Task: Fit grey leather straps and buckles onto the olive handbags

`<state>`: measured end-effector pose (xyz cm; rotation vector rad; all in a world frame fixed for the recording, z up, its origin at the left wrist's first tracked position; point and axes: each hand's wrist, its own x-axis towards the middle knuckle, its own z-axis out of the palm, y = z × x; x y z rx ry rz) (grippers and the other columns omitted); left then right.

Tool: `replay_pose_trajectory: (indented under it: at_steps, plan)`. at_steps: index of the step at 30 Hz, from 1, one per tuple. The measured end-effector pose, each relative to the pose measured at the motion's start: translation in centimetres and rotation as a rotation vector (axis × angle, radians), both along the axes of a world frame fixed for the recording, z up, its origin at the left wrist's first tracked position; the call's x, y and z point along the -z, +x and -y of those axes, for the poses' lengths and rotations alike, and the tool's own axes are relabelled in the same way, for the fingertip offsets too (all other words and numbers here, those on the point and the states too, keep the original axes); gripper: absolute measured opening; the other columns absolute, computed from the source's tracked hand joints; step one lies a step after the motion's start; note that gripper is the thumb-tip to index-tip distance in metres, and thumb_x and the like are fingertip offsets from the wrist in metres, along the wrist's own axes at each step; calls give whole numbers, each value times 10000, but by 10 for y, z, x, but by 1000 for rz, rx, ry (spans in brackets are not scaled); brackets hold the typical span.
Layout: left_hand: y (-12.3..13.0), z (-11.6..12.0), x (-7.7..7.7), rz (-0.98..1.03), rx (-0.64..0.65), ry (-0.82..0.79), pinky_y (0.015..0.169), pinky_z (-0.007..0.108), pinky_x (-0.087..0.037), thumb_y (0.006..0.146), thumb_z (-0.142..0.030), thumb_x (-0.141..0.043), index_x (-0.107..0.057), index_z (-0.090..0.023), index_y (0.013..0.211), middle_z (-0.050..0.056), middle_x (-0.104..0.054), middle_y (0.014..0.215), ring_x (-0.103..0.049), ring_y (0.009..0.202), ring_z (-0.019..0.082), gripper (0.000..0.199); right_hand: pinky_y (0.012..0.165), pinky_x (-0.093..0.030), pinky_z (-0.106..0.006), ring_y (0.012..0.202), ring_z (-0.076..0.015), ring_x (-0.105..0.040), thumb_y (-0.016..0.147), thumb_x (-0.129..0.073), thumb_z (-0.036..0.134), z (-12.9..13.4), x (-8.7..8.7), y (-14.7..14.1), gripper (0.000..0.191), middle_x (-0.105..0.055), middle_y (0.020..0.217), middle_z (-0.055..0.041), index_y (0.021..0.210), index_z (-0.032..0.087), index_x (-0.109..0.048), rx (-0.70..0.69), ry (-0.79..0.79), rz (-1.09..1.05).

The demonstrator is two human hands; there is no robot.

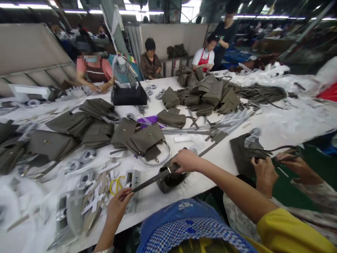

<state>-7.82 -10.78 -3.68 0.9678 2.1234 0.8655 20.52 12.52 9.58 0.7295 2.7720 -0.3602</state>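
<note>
My left hand (120, 201) pinches the free end of a dark olive strap (151, 180), pulled out straight toward the left. My right hand (187, 161) is closed around the other end of this strap, close to a gold-coloured metal fitting (169, 169). Under the strap and right hand, a small olive handbag (167, 185) rests on the white table near its front edge. Part of the bag is hidden by my hand. Just beyond lies another olive bag (146, 138) with a pale wrapped handle. Yellow-handled scissors (116, 184) lie behind my left hand.
Olive bags (91, 130) cover the table's left side, and more are heaped (207, 91) farther back. A black bag (129, 95) hangs ahead. At right, a co-worker's hands (265, 174) hold another bag (240, 154). A blue cap (184, 218) fills the lower middle.
</note>
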Motion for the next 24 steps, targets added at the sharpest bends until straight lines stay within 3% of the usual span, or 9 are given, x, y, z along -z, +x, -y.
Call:
replay_pose_trajectory:
  at_steps: [11,17,20,24]
  plan:
    - [32,39,3,-118,-146,-91,768,378,-546,630,-638,-657,-726,-200,862,69,-768,842,-712,847,298,500,624,-360,-274,764,-239,-636,722,-694,386,-14,6,3,251,-710,744,-51,936,268,-748,-160,-35,-81]
    - [39,53,9,-141,-200,-117,803,407,-545,655,-587,-654,-712,-202,880,58,-767,842,-710,857,302,449,580,-322,-249,731,-199,-619,746,-702,383,-20,10,14,220,-704,768,-28,924,261,-742,-199,-216,-168]
    - [45,39,-8,-133,-75,-81,825,401,-548,693,-505,-656,-719,-201,919,62,-764,904,-705,893,288,384,584,-341,-234,741,-181,-612,738,-716,349,-25,13,19,250,-707,834,-23,962,240,-723,-202,-385,-224]
    - [75,-10,-39,-142,192,15,967,426,-490,827,-430,-578,-694,-219,1070,74,-723,1096,-660,1039,255,342,651,-396,-230,766,-169,-606,749,-707,268,-27,21,22,258,-697,863,-29,997,197,-701,-211,-560,-279]
